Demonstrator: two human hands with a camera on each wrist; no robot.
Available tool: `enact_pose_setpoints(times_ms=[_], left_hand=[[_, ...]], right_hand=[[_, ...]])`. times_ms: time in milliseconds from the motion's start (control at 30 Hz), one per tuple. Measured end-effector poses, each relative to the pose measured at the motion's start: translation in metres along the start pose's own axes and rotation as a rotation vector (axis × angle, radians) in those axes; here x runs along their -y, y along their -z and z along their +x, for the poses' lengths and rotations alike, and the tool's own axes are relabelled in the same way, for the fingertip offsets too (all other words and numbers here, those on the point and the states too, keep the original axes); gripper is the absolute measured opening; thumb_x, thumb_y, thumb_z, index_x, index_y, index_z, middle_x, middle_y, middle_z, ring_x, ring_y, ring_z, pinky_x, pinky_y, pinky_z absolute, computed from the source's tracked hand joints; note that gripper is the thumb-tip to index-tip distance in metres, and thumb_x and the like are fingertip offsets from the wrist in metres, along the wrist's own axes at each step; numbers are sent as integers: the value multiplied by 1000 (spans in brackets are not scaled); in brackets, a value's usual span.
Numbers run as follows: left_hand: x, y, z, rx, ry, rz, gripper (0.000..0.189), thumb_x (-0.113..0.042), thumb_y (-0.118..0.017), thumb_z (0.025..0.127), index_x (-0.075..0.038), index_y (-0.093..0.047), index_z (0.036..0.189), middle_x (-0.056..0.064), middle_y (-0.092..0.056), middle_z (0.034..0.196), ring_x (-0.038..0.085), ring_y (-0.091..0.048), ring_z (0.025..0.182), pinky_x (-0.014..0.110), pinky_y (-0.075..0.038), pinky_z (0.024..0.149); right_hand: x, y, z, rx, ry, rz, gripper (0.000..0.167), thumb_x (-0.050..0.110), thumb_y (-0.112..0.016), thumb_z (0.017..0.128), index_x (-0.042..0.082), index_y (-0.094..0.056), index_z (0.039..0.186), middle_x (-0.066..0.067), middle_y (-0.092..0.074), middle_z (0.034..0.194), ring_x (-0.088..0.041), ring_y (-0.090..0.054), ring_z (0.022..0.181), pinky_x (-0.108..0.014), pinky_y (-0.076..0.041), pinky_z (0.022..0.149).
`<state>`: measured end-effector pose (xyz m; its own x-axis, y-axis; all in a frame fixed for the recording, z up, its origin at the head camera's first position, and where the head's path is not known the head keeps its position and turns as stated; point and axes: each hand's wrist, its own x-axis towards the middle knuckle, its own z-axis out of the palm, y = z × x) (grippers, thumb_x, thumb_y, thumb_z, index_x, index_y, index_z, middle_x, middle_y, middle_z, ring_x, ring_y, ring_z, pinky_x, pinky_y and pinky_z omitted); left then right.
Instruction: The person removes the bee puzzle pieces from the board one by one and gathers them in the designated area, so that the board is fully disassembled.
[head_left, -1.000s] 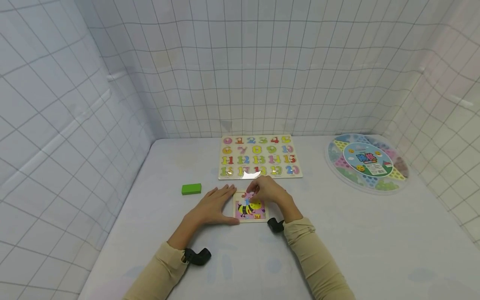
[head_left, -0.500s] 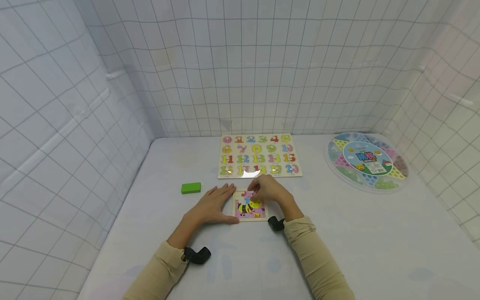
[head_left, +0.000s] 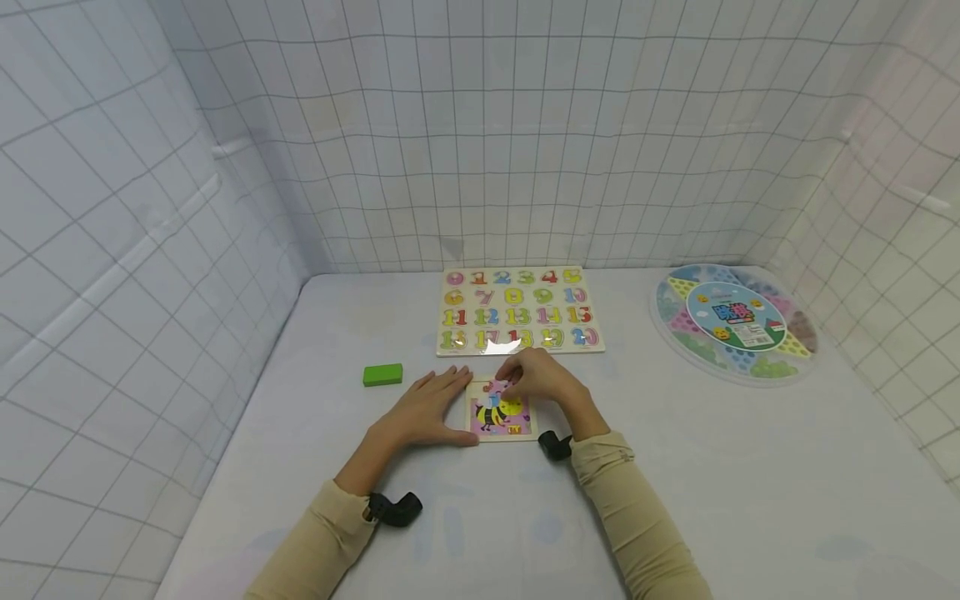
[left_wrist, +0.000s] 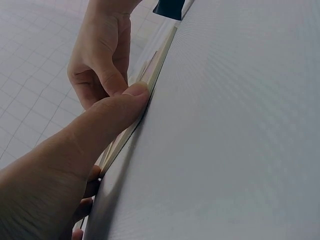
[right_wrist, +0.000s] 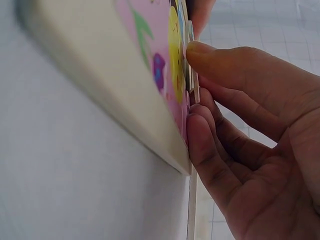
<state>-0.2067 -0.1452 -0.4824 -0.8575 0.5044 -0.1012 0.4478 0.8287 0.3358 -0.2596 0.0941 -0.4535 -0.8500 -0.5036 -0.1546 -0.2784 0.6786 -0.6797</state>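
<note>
A small square bee puzzle (head_left: 501, 412) lies flat on the table in front of me. My left hand (head_left: 426, 408) rests flat on the table beside it. Its thumb (left_wrist: 117, 107) presses against the board's left edge (left_wrist: 159, 60). My right hand (head_left: 542, 379) reaches over the puzzle's far edge. Its thumb (right_wrist: 235, 65) and fingers (right_wrist: 210, 150) pinch a thin puzzle piece (right_wrist: 193, 92) standing against the pink picture face (right_wrist: 160, 70). The piece is mostly hidden by the fingers in the head view.
A number puzzle board (head_left: 519, 312) lies just beyond the bee puzzle. A green block (head_left: 382, 376) sits to the left, and a round clear plastic case (head_left: 735, 323) at the far right. Gridded white walls (head_left: 480, 150) close in the table on three sides.
My right hand has shifted very slightly at the puzzle's far edge, still pinching the piece. The left hand has stayed where it was.
</note>
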Motion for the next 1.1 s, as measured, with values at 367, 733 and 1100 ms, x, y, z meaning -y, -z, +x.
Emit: enact_pose_setpoints(times_ms=[367, 733, 1100], left_hand=[[-3, 2, 0, 6, -9, 6, 108, -76, -63, 73, -17, -25, 156, 1, -22, 163, 22, -18, 152, 46, -13, 126], [-1, 3, 3, -13, -20, 44, 109, -78, -61, 73, -16, -26, 155, 2, -23, 163, 24, -20, 152, 47, -16, 125], [-1, 1, 1, -14, -14, 40, 109, -76, -64, 72, -15, -27, 155, 3, -24, 162, 24, -21, 151, 47, -17, 125]], right_hand=[[-4, 1, -3, -6, 9, 18, 23, 12, -80, 78, 10, -75, 101, 1, -71, 90, -11, -62, 79, -23, -54, 74], [-5, 10, -6, -29, 35, 6, 23, 15, -80, 79, 11, -75, 101, 1, -71, 91, -11, -61, 81, -24, -54, 74], [-28, 29, -28, -83, 7, 3, 25, 15, -81, 79, 10, -75, 102, -2, -70, 94, -14, -60, 84, -25, -53, 72]])
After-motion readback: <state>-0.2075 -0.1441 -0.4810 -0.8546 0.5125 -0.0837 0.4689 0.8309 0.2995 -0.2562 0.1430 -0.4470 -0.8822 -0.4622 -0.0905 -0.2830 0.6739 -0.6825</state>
